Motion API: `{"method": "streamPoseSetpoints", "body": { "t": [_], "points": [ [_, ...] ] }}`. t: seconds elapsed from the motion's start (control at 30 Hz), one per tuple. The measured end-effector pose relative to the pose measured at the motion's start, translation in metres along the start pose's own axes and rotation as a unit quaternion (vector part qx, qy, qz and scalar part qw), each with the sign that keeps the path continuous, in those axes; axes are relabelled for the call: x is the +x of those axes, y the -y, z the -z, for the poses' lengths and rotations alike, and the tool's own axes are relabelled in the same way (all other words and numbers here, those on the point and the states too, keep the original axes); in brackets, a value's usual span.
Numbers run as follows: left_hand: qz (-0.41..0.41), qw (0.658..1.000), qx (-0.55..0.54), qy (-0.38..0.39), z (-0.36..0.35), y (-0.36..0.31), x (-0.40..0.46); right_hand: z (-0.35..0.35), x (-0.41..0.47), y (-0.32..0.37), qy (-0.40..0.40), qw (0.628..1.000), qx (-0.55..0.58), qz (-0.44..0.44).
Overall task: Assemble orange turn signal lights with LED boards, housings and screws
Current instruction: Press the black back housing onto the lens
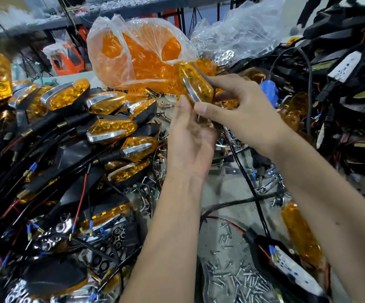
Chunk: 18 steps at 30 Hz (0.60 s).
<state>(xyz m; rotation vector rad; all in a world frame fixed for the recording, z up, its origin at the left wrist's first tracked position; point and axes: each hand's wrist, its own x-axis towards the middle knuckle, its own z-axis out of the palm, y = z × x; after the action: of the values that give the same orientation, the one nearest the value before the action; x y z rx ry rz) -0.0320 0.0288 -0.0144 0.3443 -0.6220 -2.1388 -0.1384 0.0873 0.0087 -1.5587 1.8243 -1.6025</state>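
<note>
Head view: right hand fingers pinch the turn signal light; left hand fingers straight beneath.

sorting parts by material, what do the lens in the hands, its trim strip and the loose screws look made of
Lens: translucent orange plastic, glossy; light passes through it.
Trim strip: mirror-bright silver, probably chrome-plated plastic, possibly metal.
Screws: dull silver-grey metal, likely steel.

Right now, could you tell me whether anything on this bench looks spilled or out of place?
Yes: small screws lie scattered loose on the bench beyond the main screw pile near the bottom edge, and one orange lens lies alone at the right.
</note>
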Motion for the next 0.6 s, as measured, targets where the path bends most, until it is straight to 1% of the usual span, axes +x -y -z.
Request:
{"method": "streamPoseSetpoints", "body": {
  "t": [0.03,0.1,0.17,0.23,0.3,0.33,0.4,0.53,0.6],
  "points": [
    [-0.007,0.999,0.030,-0.009,0.001,-0.001,0.001,-0.001,-0.001,0.001,0.013,0.999,0.030,0.001],
    [-0.033,0.991,0.128,-0.028,0.007,-0.006,0.004,0.001,-0.002,0.001,0.036,0.996,0.079,0.004],
    [-0.067,0.981,0.179,-0.025,0.013,-0.015,0.006,0.004,-0.002,0.000,0.026,0.998,0.051,0.006],
    [-0.090,0.978,0.190,0.013,0.019,-0.025,0.006,0.009,-0.002,0.000,0.003,1.000,-0.018,0.011],
    [-0.107,0.969,0.216,0.063,0.024,-0.032,0.007,0.013,-0.002,-0.001,0.000,0.999,-0.048,0.014],
    [-0.110,0.965,0.227,0.074,0.026,-0.034,0.007,0.014,-0.001,-0.001,0.008,0.998,-0.056,0.019],
    [-0.108,0.963,0.236,0.076,0.029,-0.035,0.007,0.015,-0.001,-0.001,0.016,0.997,-0.072,0.034],
    [-0.110,0.961,0.247,0.065,0.027,-0.032,0.004,0.012,-0.003,0.001,-0.022,0.993,-0.088,0.069],
    [-0.117,0.959,0.251,0.061,0.026,-0.030,0.004,0.010,-0.005,0.000,-0.029,0.991,-0.097,0.084]
  ]
}}
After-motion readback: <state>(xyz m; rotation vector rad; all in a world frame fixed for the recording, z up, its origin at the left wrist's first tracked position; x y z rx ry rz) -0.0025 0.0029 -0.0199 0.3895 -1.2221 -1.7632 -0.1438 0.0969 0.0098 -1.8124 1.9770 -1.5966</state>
